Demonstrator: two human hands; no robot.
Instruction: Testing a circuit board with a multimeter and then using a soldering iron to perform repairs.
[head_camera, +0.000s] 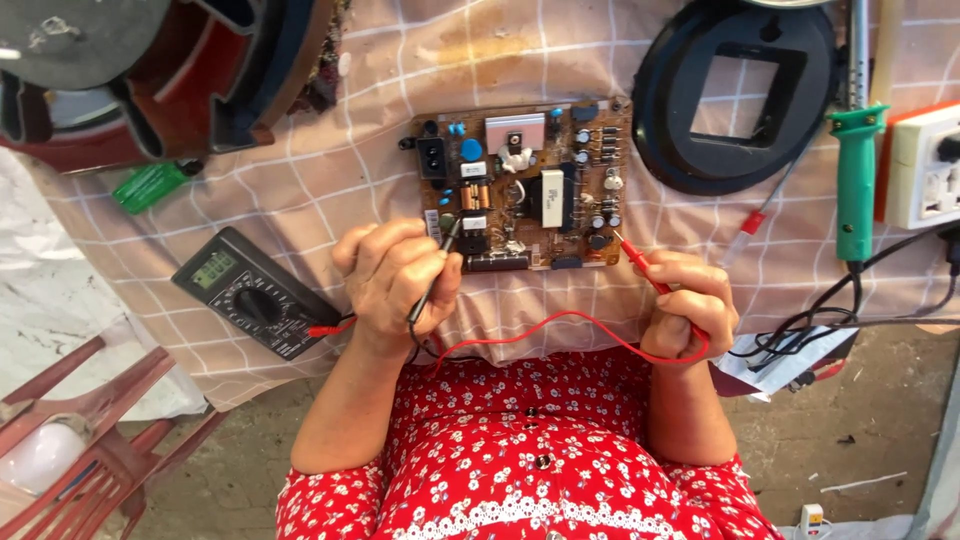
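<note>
My left hand (395, 280) closed around black probe (435, 280), tip down on circuit board (525, 190) near its lower left corner. My right hand (692, 310) pinches red probe (645, 265), fingers curled shut, tip touching board's lower right edge. Board lies flat on checked cloth (330, 180), mid-table, just beyond both hands. Red lead (560, 325) loops between hands. Multimeter (250, 292) left of left hand, near it. Green-handled soldering iron (856, 180) far right, beside white socket strip (925, 165).

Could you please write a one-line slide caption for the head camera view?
Left hand holds a black probe and right hand a red probe against a circuit board, multimeter alongside.
</note>
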